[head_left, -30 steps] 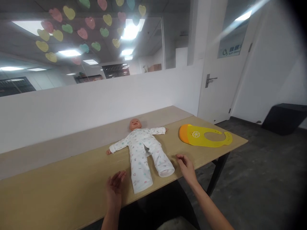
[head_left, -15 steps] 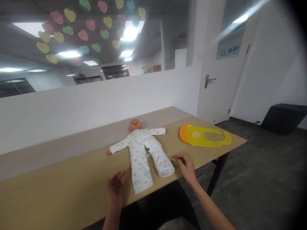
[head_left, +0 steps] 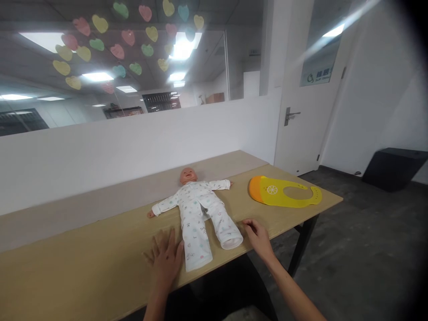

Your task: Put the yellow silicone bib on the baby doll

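Observation:
A baby doll [head_left: 196, 200] in white printed pyjamas lies on its back on the table, arms spread and head toward the wall. Its trouser legs point at me, and the right-hand one gapes at the cuff. My left hand [head_left: 167, 261] is flat with fingers spread, close beside the doll's left-hand trouser leg. On the other side, my right hand [head_left: 259, 237] rests by the cuff, fingers loosely curled with a gap at the thumb and nothing visible in them. A yellow bib [head_left: 284, 194] with an orange pocket and a white citrus print lies farther right, apart from both hands.
The wooden table [head_left: 100, 263] ends in a corner at the right, with a dark leg [head_left: 303, 243] below. A white wall with a window runs along the back, heart-shaped notes on the glass. A door [head_left: 304, 120] and a black box [head_left: 394, 168] stand at right.
My left hand has turned from palm up, fingers bent, to palm down with fingers spread beside the trouser leg. My right hand, the doll and the bib have hardly changed.

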The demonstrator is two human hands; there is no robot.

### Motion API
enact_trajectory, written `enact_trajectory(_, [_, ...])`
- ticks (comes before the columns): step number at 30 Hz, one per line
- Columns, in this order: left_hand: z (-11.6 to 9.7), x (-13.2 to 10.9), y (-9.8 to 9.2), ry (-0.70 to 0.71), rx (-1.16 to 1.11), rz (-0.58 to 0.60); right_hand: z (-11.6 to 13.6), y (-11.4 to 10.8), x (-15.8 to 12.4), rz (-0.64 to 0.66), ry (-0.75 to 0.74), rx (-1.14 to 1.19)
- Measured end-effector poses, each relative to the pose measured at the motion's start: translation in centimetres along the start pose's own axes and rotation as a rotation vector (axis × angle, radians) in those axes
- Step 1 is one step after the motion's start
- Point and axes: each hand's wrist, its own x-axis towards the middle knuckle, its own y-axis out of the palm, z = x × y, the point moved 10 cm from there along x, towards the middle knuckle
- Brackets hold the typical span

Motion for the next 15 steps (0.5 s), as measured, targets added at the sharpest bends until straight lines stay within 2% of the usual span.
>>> enact_trajectory(4, [2.1,1.3,-0.1,-0.079,0.001,0.049,-0.2,0.1,0.0,0.002,0.002,-0.001])
enact_trajectory(8, [2.7,1.7,0.4,-0.085,0.111,0.128,-0.3,0.3,-0.2,0.012,-0.008,-0.018])
enact_trajectory(15, [3.1,0.9,2.5,-0.095,0.608,0.396,-0.4,0.6,-0.3,0.040,-0.015,-0.037])
